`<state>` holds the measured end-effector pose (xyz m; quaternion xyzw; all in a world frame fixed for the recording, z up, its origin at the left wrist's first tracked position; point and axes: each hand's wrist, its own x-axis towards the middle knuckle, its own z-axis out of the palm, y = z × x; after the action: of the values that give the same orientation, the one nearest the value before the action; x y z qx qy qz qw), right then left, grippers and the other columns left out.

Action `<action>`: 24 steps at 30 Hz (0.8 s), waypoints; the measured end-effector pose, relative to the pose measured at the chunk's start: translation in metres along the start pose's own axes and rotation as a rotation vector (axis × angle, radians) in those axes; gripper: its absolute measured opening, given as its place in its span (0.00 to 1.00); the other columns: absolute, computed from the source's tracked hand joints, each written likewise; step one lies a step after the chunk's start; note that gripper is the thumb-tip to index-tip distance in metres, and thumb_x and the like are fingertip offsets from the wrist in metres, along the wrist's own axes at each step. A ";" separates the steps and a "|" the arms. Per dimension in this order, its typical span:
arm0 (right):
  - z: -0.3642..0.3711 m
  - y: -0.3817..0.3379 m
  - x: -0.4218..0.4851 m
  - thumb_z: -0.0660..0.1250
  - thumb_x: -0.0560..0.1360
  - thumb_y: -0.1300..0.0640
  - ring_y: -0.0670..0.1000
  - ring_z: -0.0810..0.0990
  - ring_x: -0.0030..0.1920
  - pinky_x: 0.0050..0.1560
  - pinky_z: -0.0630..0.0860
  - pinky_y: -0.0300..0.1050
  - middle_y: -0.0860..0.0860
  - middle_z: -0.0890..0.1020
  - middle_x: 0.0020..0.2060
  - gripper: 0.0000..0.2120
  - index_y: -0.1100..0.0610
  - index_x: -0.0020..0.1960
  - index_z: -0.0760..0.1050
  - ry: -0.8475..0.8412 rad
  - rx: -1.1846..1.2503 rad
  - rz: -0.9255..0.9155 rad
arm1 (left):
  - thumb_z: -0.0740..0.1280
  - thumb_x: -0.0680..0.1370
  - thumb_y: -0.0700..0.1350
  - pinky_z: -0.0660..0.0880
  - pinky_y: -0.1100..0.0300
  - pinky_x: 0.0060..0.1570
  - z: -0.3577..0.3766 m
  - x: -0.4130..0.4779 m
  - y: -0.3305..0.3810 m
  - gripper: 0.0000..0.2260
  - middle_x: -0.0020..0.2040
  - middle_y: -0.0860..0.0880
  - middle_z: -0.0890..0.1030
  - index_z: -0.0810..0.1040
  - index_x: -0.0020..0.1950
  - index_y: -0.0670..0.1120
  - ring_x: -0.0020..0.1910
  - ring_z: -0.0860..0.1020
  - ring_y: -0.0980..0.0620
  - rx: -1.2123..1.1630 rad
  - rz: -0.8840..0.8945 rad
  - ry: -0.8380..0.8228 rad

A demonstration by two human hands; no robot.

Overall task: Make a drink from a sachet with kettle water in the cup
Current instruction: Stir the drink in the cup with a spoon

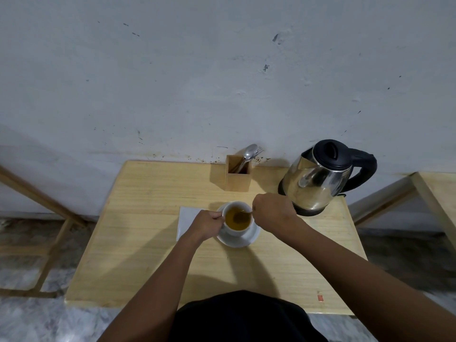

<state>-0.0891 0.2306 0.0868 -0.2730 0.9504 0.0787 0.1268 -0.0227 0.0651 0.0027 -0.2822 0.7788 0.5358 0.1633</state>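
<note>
A white cup (pixel 234 232) full of yellow-brown drink stands on a white saucer (pixel 243 240) in the middle of the wooden table (pixel 138 243). My left hand (pixel 206 224) grips the cup at its left side, where the handle is hidden. My right hand (pixel 272 212) is closed on a spoon (pixel 243 213) whose bowl dips into the drink. The steel kettle (pixel 318 181) with its black lid and handle stands on its base at the back right, just behind my right hand. No sachet is visible.
A white napkin (pixel 186 218) lies left of the saucer, partly under my left hand. A wooden cutlery holder (pixel 238 174) with a spoon and a fork stands at the back edge by the wall. Another table's edge (pixel 434 193) is at the right.
</note>
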 end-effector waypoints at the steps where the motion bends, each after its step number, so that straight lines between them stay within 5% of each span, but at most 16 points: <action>1: 0.002 0.004 -0.002 0.60 0.78 0.56 0.51 0.77 0.36 0.34 0.71 0.43 0.50 0.81 0.41 0.08 0.55 0.51 0.78 0.028 0.039 0.022 | 0.63 0.79 0.46 0.76 0.62 0.37 0.000 -0.001 0.001 0.13 0.48 0.46 0.82 0.80 0.62 0.46 0.48 0.80 0.48 0.003 0.002 0.001; 5: 0.013 0.021 -0.022 0.59 0.78 0.52 0.51 0.82 0.42 0.33 0.70 0.41 0.47 0.84 0.43 0.12 0.47 0.53 0.82 0.150 0.181 0.085 | 0.64 0.79 0.45 0.74 0.68 0.28 -0.001 0.002 0.001 0.13 0.46 0.45 0.81 0.80 0.61 0.43 0.41 0.78 0.51 -0.011 -0.006 0.000; 11: 0.039 0.031 -0.061 0.58 0.80 0.48 0.51 0.82 0.43 0.37 0.73 0.42 0.47 0.85 0.43 0.13 0.43 0.61 0.77 0.273 0.386 0.135 | 0.65 0.78 0.45 0.78 0.57 0.44 0.000 0.006 -0.002 0.15 0.48 0.43 0.81 0.79 0.63 0.42 0.46 0.79 0.48 -0.046 -0.012 -0.017; 24: 0.074 0.017 -0.076 0.61 0.80 0.52 0.54 0.82 0.38 0.34 0.70 0.43 0.49 0.85 0.37 0.12 0.46 0.62 0.77 0.403 0.558 0.265 | 0.65 0.79 0.45 0.79 0.53 0.50 0.002 0.010 -0.006 0.15 0.50 0.43 0.82 0.78 0.64 0.43 0.50 0.80 0.46 -0.010 0.014 0.009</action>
<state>-0.0210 0.2988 0.0393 -0.1124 0.9683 -0.2229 -0.0046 -0.0266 0.0623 -0.0079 -0.2801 0.7786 0.5397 0.1547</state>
